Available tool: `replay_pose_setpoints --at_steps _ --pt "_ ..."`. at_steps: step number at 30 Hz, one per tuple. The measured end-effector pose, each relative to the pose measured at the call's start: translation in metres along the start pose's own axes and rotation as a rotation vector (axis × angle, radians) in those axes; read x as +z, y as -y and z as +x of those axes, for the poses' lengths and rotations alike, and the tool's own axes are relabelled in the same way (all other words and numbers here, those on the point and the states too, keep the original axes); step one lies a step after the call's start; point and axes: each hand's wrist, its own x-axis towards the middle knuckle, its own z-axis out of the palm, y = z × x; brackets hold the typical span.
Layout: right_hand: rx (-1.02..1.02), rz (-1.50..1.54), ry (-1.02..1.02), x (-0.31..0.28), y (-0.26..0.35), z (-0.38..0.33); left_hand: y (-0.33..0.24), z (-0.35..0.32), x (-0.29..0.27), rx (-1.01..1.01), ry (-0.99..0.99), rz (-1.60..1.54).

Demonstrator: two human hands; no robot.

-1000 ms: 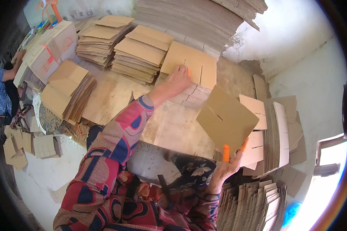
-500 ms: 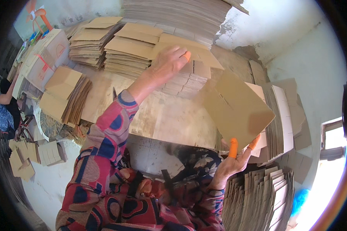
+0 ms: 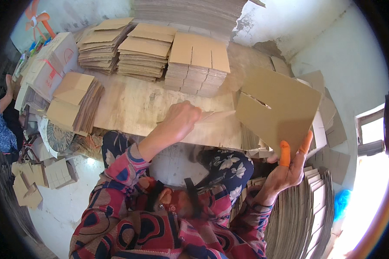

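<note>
My right hand [image 3: 285, 170], with orange finger covers on two fingers, grips a brown cardboard sheet [image 3: 285, 108] by its lower edge. The sheet is tilted up over the right end of the table, and a short slit shows near its left side. My left hand [image 3: 180, 122] is closed above the table's near edge, its fingertips turned away from view. A thin cardboard piece [image 3: 209, 115], seen almost edge-on, sticks out from its fingers. Beyond that hand stands a neat stack of slotted cardboard pieces [image 3: 199, 54].
More cardboard stacks [image 3: 145, 52] line the back of the wooden table [image 3: 129, 97]. At its left are another stack [image 3: 75, 101] and a white carton [image 3: 52, 64]. Upright cardboard bundles [image 3: 302, 211] stand beside my right arm. A person [image 3: 4, 116] is at the far left.
My left hand has come down from the middle back stack toward the table's near edge, leaving that stack's slotted top in view. My right hand has moved right with the sheet.
</note>
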Motion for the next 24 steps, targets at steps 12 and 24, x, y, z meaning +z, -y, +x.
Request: replay_pose_setpoints --at_steps 12,24 --pt "0.228 0.065 0.452 0.021 0.014 0.013 0.016 0.0 0.017 -0.12 0.005 -0.095" --pt "0.078 -0.015 0.7 0.038 0.016 0.043 0.022 0.0 0.019 -0.083 -0.066 -0.122"
